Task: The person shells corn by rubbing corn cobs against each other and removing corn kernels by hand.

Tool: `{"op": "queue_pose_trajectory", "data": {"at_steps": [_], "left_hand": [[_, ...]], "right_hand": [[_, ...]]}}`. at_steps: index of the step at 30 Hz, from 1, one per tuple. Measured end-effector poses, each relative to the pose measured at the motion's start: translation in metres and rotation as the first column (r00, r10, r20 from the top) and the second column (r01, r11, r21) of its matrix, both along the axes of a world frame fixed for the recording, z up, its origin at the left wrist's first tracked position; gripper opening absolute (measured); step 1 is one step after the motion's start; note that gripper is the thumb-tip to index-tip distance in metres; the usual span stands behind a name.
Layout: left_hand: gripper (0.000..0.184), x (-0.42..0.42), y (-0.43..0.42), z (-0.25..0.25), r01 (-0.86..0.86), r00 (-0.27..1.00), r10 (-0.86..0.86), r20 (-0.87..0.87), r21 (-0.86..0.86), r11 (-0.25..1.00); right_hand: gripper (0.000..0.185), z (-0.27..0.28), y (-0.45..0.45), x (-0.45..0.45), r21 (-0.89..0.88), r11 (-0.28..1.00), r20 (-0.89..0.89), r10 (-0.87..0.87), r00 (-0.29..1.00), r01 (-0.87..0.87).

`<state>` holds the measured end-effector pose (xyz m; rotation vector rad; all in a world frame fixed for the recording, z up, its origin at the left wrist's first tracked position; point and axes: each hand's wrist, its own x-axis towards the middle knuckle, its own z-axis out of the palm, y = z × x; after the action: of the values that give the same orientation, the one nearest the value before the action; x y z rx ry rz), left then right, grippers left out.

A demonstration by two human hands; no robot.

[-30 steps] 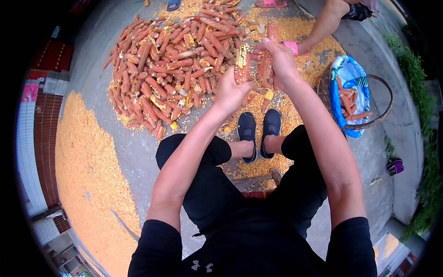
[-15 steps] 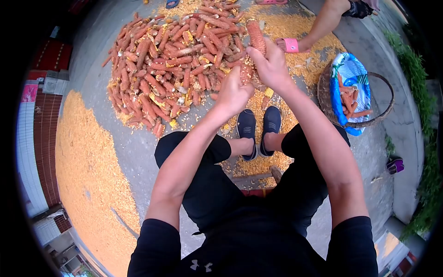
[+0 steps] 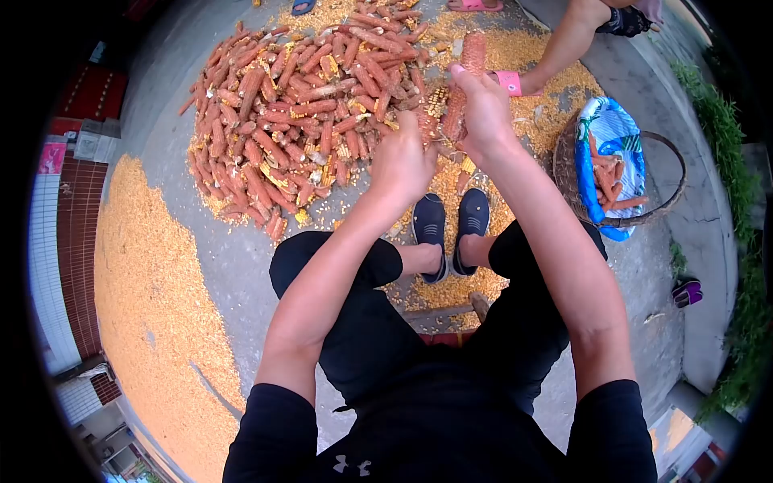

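Observation:
My right hand (image 3: 485,117) is closed around a reddish corn cob (image 3: 474,52), which sticks up past the thumb and slants down through the palm. Just to its left, my left hand (image 3: 403,157) is curled closed on a second corn cob (image 3: 427,125), mostly hidden by the fingers. A strip of yellow kernels (image 3: 437,100) shows between the two hands; whether it belongs to the held cob I cannot tell. Beyond my left hand lies a big heap of mostly bare red cobs (image 3: 298,109), some with a few kernels left on.
Loose kernels (image 3: 443,291) lie around my shoes (image 3: 429,221). A wide spread of kernels (image 3: 161,298) covers the ground at left. At right stands a wicker basket (image 3: 566,173) with a blue liner and cobs inside. Another person's foot in a pink sandal (image 3: 509,82) is at upper right.
My right hand and its cob have shifted slightly right and turned more upright. The hands have moved a little apart, and yellow kernels now show between them.

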<state>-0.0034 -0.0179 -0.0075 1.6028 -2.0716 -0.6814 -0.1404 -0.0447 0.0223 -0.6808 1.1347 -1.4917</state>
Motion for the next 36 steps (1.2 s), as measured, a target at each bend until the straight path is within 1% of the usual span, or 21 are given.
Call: {"op": "queue_pose_trajectory", "data": {"at_steps": [3, 5, 6, 7, 8, 9, 10, 13, 15, 18, 22, 24, 26, 27, 29, 31, 32, 33, 34, 35, 36], "left_hand": [[0.037, -0.011, 0.010, 0.006, 0.061, 0.995, -0.059, 0.082, -0.030, 0.998], [0.033, -0.010, 0.001, -0.019, 0.121, 0.969, -0.175, -0.173, -0.285, 0.951], [0.031, -0.009, -0.002, -0.016, 0.121, 0.926, -0.252, -0.282, -0.412, 0.903], [0.030, -0.004, -0.004, -0.012, 0.210, 0.803, -0.224, -0.552, -0.089, 0.974], [0.029, 0.005, -0.003, -0.008, 0.361, 0.644, -0.080, -0.760, 0.210, 0.909], [0.029, 0.010, 0.000, 0.007, 0.546, 0.480, 0.146, -0.865, 0.425, 0.722], [0.021, 0.009, 0.008, 0.024, 0.575, 0.416, 0.233, -0.879, 0.453, 0.681], [0.015, 0.016, -0.004, 0.018, 0.663, 0.336, 0.298, -0.893, 0.449, 0.599], [0.014, 0.015, -0.004, 0.017, 0.619, 0.376, 0.246, -0.894, 0.439, 0.651], [0.019, 0.011, -0.001, 0.013, 0.557, 0.458, 0.157, -0.875, 0.420, 0.717], [0.030, 0.005, 0.000, 0.008, 0.391, 0.581, 0.037, -0.813, 0.318, 0.864], [0.033, 0.003, -0.005, -0.003, 0.282, 0.671, -0.100, -0.734, 0.128, 0.951], [0.036, 0.002, -0.011, -0.028, 0.165, 0.797, -0.239, -0.555, -0.180, 0.970], [0.036, 0.001, -0.007, -0.022, 0.142, 0.887, -0.176, -0.426, -0.111, 0.984], [0.035, -0.001, 0.005, 0.000, 0.066, 0.990, -0.064, -0.127, 0.013, 0.998], [0.031, -0.002, 0.007, -0.011, 0.094, 0.963, -0.114, -0.242, -0.093, 0.991], [0.029, -0.002, 0.008, -0.017, 0.103, 0.944, -0.144, -0.296, -0.148, 0.984], [0.026, 0.001, 0.005, -0.016, 0.198, 0.824, -0.113, -0.556, 0.095, 0.975], [0.024, 0.009, 0.000, -0.012, 0.344, 0.654, -0.004, -0.757, 0.292, 0.893], [0.022, 0.013, -0.003, -0.009, 0.517, 0.460, 0.168, -0.872, 0.417, 0.748], [0.020, 0.009, 0.000, -0.001, 0.514, 0.406, 0.227, -0.885, 0.427, 0.744]], "right_hand": [[0.026, -0.014, 0.001, 0.005, -0.088, 0.996, -0.283, -0.041, 0.958, 0.016], [0.025, -0.018, 0.002, 0.000, -0.123, 0.992, -0.504, -0.027, 0.863, -0.041], [0.024, -0.010, 0.006, -0.002, -0.130, 0.991, -0.406, -0.019, 0.914, -0.038], [0.024, -0.011, 0.005, -0.005, -0.169, 0.985, -0.491, -0.060, 0.869, -0.028], [0.025, -0.015, 0.003, -0.012, -0.208, 0.978, -0.571, -0.100, 0.815, -0.026], [0.025, -0.019, 0.000, -0.016, -0.248, 0.968, -0.642, -0.142, 0.754, -0.029], [0.025, -0.023, -0.002, -0.018, -0.240, 0.971, -0.548, -0.115, 0.828, -0.024], [0.026, -0.024, -0.007, -0.017, -0.186, 0.982, -0.220, -0.018, 0.975, -0.024], [0.027, -0.020, -0.008, -0.019, -0.114, 0.993, 0.034, 0.038, 0.999, -0.034], [0.031, -0.017, -0.013, -0.027, -0.116, 0.986, 0.055, 0.126, 0.990, -0.119], [0.033, -0.004, -0.008, -0.031, -0.059, 0.988, -0.017, 0.145, 0.989, -0.146], [0.032, 0.011, 0.003, -0.020, -0.010, 0.997, -0.010, 0.074, 0.997, -0.074], [0.031, 0.008, 0.005, -0.011, -0.051, 0.998, -0.011, 0.042, 0.999, -0.042], [0.030, 0.005, 0.006, -0.007, -0.069, 0.997, -0.010, 0.024, 1.000, -0.024], [0.028, -0.005, 0.007, 0.000, -0.085, 0.996, -0.172, 0.017, 0.985, -0.032], [0.026, -0.023, 0.003, -0.002, -0.095, 0.994, -0.293, 0.026, 0.956, -0.056], [0.025, -0.034, -0.003, -0.007, -0.098, 0.992, -0.335, 0.040, 0.941, -0.077], [0.024, -0.030, -0.005, -0.009, -0.103, 0.990, -0.377, 0.055, 0.925, -0.101], [0.024, -0.024, -0.004, -0.013, -0.070, 0.994, -0.446, 0.041, 0.894, -0.081], [0.023, -0.019, -0.002, -0.018, -0.039, 0.998, -0.512, 0.030, 0.859, -0.058], [0.022, -0.011, 0.003, -0.018, -0.005, 0.999, -0.576, 0.023, 0.817, -0.032]]}}
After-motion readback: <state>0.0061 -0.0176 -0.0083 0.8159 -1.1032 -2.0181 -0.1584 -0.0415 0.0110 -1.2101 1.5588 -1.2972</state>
